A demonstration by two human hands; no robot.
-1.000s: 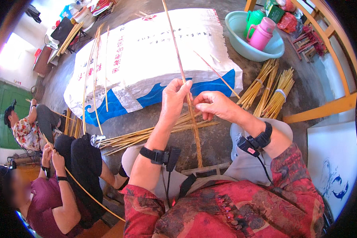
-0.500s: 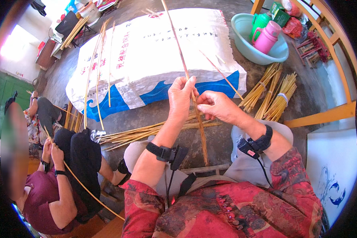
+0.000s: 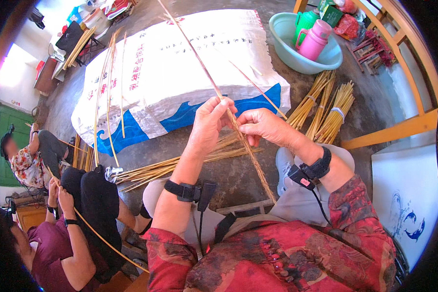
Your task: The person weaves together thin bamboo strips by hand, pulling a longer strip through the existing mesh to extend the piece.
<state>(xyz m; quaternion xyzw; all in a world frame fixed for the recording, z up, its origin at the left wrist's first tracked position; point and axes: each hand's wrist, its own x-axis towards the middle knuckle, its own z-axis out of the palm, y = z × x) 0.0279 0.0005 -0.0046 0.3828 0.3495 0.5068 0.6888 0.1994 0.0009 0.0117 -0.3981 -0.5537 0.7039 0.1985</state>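
Observation:
A long thin dried plant stalk (image 3: 259, 168) slants between my hands, its upper end out over the sack and its brushy lower end hanging above my lap. My left hand (image 3: 210, 119) is closed round the middle of the stalk, thumb on top. Just below it, my right hand (image 3: 264, 125) is closed at the stalk with thumb and forefinger pinched together. The right fingertips are partly hidden behind the stalk. Beyond my hands lies a white woven sack (image 3: 180, 53) with a blue band. Several loose stalks (image 3: 168, 168) lie on the floor behind my left forearm.
Tied bundles of stalks (image 3: 337, 114) lie at the right, below a pale blue basin (image 3: 277, 46) holding a pink jug (image 3: 315, 40) and a green one. A wooden frame (image 3: 394, 130) stands far right. At the left, a seated person (image 3: 58, 248) holds another stalk.
The stalk leans more now: its upper end has swung left and its brushy lower end right. Both hands stay closed at it. The whole view has shifted slightly.

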